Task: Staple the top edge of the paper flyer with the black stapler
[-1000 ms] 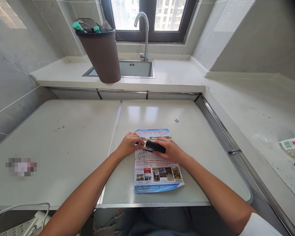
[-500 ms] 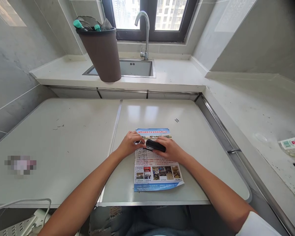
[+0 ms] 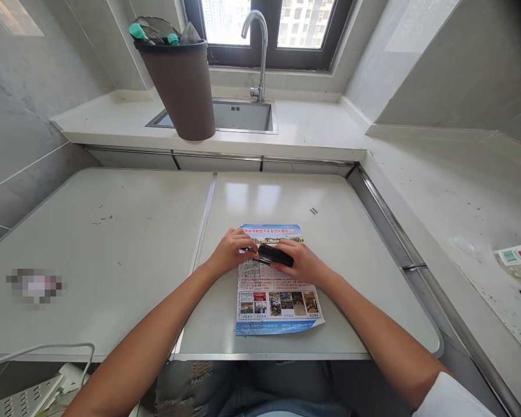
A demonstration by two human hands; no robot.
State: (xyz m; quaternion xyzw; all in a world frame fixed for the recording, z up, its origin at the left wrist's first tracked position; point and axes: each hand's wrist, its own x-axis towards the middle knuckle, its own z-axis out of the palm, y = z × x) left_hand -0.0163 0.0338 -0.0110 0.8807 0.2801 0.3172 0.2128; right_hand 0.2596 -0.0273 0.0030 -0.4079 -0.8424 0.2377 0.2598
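A black stapler [image 3: 275, 255] is held over a printed leaflet [image 3: 280, 324] that lies on the white folding table [image 3: 156, 231]. My right hand [image 3: 301, 262] wraps round the stapler's rear from the right. At its front end, my left hand [image 3: 234, 250] pinches a small dark metal part of it with thumb and fingers. The stapler appears opened, with a thin metal piece below the black top. Many staples run down the leaflet's left side. Beyond the leaflet, two small staple strips [image 3: 314, 211] rest on the table.
A brown bin [image 3: 180, 92] with bottles stands on the counter by the sink [image 3: 243, 116] and faucet [image 3: 263, 52]. Loose staples [image 3: 106, 218] and a blurred object [image 3: 35, 285] are on the table's left half. A power strip [image 3: 30, 397] is at lower left.
The whole view has shifted slightly. Both hands keep nearly the same place on the stapler, and the leaflet lies as before.
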